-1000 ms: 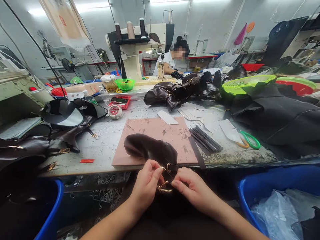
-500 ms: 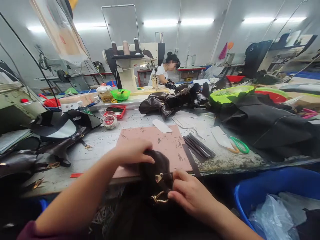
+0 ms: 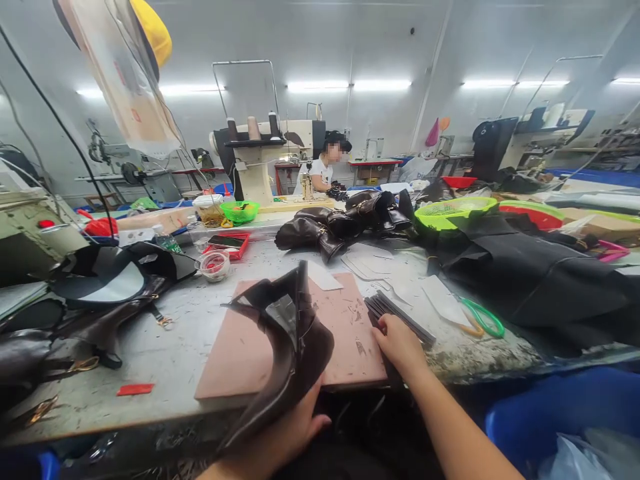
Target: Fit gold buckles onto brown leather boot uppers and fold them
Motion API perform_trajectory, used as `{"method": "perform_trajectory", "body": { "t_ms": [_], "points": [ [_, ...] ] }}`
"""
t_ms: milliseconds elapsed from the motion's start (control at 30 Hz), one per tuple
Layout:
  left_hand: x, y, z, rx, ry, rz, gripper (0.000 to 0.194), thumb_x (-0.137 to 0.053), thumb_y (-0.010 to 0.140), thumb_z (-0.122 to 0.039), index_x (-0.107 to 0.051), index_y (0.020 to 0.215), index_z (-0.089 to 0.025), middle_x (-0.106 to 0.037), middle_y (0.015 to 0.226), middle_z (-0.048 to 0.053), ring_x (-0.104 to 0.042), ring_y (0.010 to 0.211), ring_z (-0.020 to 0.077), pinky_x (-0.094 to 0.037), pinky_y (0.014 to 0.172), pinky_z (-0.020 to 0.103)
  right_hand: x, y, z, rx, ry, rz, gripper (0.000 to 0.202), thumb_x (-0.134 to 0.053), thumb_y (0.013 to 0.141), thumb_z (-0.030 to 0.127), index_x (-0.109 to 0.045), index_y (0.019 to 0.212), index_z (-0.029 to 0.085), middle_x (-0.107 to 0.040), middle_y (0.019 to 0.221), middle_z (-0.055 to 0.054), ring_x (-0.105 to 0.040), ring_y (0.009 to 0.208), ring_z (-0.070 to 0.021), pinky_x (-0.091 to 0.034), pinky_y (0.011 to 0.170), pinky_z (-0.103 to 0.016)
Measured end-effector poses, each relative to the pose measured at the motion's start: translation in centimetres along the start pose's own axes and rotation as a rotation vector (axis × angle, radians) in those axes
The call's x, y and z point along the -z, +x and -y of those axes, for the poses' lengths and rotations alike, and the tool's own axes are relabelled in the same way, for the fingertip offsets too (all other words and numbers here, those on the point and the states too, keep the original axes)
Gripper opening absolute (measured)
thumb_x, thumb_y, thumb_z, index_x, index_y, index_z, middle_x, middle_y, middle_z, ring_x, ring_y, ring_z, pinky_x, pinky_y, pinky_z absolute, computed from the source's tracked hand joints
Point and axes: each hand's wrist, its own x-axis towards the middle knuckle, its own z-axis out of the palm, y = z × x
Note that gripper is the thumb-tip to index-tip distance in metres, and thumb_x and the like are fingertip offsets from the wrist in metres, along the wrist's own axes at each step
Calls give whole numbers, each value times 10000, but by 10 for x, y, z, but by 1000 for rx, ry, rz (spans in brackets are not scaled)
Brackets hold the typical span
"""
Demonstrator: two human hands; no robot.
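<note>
My left hand [image 3: 287, 433] is under a dark brown leather boot upper [image 3: 287, 340], holding it over the pink board [image 3: 235, 353]. The thumb shows at its lower right; the other fingers are mostly hidden behind the leather. The upper's open edge points up and shows part of its lining. My right hand [image 3: 400, 343] is at the board's right edge, its fingers closed on a dark strip [image 3: 393, 373] that hangs past the table edge. Beside it lies a bundle of similar dark strips [image 3: 403, 317].
Pale cut pieces [image 3: 370, 263] and green-handled scissors [image 3: 485, 317] lie behind my right hand. More boot uppers [image 3: 320, 230] stand at the back; others [image 3: 100, 320] lie left. Black material [image 3: 525, 280] covers the right side. A blue bin [image 3: 550, 407] stands below. A co-worker [image 3: 320, 167] sits beyond.
The boot upper has been raised and turned, with its buckle now out of sight. My left hand has gone underneath it. My right hand has left the buckle strap and moved to the dark strip.
</note>
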Motion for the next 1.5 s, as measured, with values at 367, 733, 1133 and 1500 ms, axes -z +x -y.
{"method": "perform_trajectory", "body": {
  "t_ms": [367,733,1133,1500],
  "points": [
    [23,12,-15,255,-662,-10,285,-454,823,-321,-583,1016,-155,-621,1068,108,-559,1013,235,-419,911,396,13,-53,75,316,634,302,204,-421,850,376,-495,804,191,-577,699,-15,-564,653,-141,-457,598,-252],
    [31,10,-33,203,-751,-162,79,-489,717,-166,-566,719,-151,-569,692,25,-521,654,140,-425,615,251,18,-64,90,470,369,347,136,-536,800,270,-605,701,208,-635,749,-30,-578,743,-176,-462,677,-294],
    [26,1,-28,117,-783,-301,133,-500,796,-203,-614,737,-165,-615,719,35,-563,677,143,-447,642,241,0,-79,100,619,382,-14,158,-485,722,116,-579,630,204,-610,637,-28,-560,612,-164,-444,580,-278],
    [67,-17,-6,574,-1490,-562,287,-649,691,-425,-507,765,-186,-661,694,21,-591,578,150,-467,545,237,37,-73,45,-140,1267,487,303,-568,750,460,-496,611,202,-357,430,69,-340,369,-72,-353,407,-196]
  ]
}}
